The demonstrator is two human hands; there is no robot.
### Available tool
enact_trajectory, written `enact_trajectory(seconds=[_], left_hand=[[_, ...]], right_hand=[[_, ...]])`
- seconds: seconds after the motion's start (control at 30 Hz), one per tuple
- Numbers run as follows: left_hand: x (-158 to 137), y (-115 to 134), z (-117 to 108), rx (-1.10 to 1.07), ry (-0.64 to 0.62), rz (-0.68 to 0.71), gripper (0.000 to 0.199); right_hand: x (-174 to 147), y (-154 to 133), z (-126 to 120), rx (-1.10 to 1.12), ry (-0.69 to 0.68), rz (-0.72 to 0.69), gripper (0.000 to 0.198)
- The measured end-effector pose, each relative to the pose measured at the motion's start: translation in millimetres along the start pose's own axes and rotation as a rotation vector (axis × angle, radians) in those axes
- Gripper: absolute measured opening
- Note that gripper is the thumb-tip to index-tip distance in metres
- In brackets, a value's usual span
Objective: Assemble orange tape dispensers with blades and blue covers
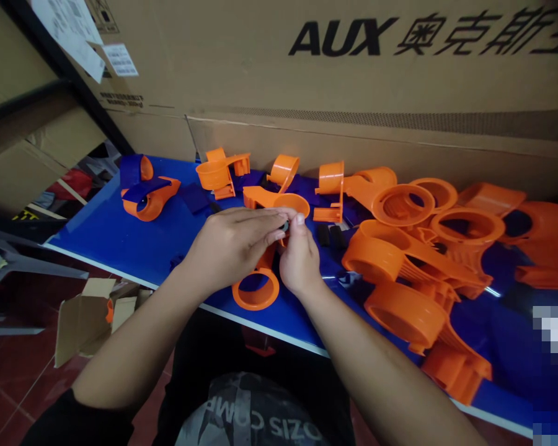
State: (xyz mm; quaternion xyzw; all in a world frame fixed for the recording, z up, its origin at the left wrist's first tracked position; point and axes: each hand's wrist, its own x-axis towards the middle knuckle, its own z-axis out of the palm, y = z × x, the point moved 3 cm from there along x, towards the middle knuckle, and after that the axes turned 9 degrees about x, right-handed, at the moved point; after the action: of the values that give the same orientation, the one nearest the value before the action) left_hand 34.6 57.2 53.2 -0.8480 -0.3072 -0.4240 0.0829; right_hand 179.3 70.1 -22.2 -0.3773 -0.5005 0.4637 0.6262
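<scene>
Head view: I see my left hand (225,244), fingers pinching a grey piece (285,227), and right hand (301,257), fingers gripping an orange holder (266,262), its ring (256,301) at seven o'clock.

Both hands (227,244) on orange dispenser (265,265)

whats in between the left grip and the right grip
In the head view, a small dark piece sits between the left grip and the right grip; part of an orange plastic holder shows just below it.
</scene>
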Motion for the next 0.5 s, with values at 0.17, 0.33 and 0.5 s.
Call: enact_trajectory(seconds=[0.17,0.33,0.5], left_hand=[[-0.4,1.9,1.0,0.069,-0.033,0.042,0.022],[1.7,3.5,-0.3,0.098,-0.067,0.036,0.024],[4.1,5.1,-0.3,0.100,-0.052,0.023,0.024]], right_hand=[[0.3,0.5,0.5,0.025,-0.005,0.004,0.061],[0.9,0.8,0.4,0.049,-0.003,-0.009,0.061],[1.5,0.8,0.0,0.039,-0.017,-0.003,0.063]])
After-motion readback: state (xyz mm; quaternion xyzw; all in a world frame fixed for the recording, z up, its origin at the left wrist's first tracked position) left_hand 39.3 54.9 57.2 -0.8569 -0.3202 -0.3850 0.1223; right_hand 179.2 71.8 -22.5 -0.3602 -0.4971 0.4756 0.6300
